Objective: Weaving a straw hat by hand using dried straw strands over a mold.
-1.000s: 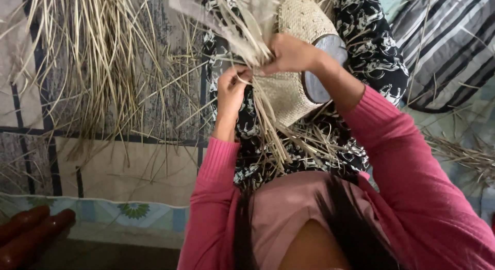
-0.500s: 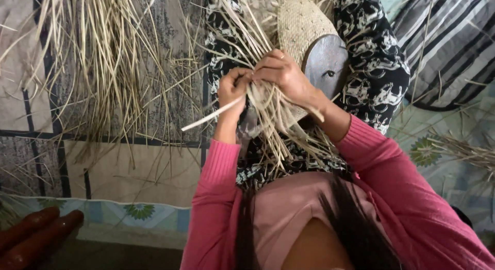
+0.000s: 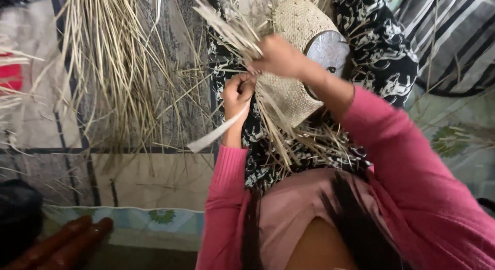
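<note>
A: On the floor: patterned mat (image 3: 129,182), loose pile of dry straw strands (image 3: 113,58) fanned out.
B: Hands?
A: Left hand (image 3: 237,92) pinches a flat pale strip (image 3: 216,133). Right hand (image 3: 281,56) grips loose strands on the rounded woven piece (image 3: 294,89) in lap.

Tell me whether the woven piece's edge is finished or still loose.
Still loose: unwoven straw strips fan out from the woven piece, which both hands grip.
</note>
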